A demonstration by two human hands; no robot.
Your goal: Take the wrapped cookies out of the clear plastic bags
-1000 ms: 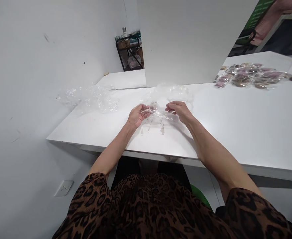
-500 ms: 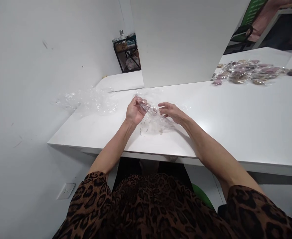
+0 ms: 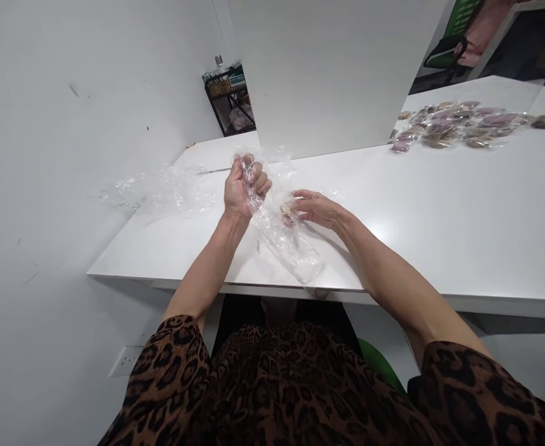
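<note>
My left hand [image 3: 244, 184] is closed in a fist around crumpled clear plastic film, which bulges above the knuckles. From this fist a long clear plastic bag [image 3: 295, 257] runs down and right towards the table's front edge. A small pink and yellowish item [image 3: 286, 214] shows against the plastic between my hands; its kind is too blurred to make out. My right hand [image 3: 319, 209] is at its right side, fingers curved and slightly apart, fingertips on the item and the film.
More loose clear plastic [image 3: 161, 193] lies on the white table [image 3: 440, 235] by the left wall. Several small wrapped items [image 3: 458, 127], pinkish and brown, are heaped at the back right. A tall white panel [image 3: 328, 74] stands behind the table. A dark shelf [image 3: 228, 99] is farther back.
My left hand has risen and tightened into a fist round the film. The bag now stretches down towards the front edge, and the pink and yellow item shows at my right fingertips.
</note>
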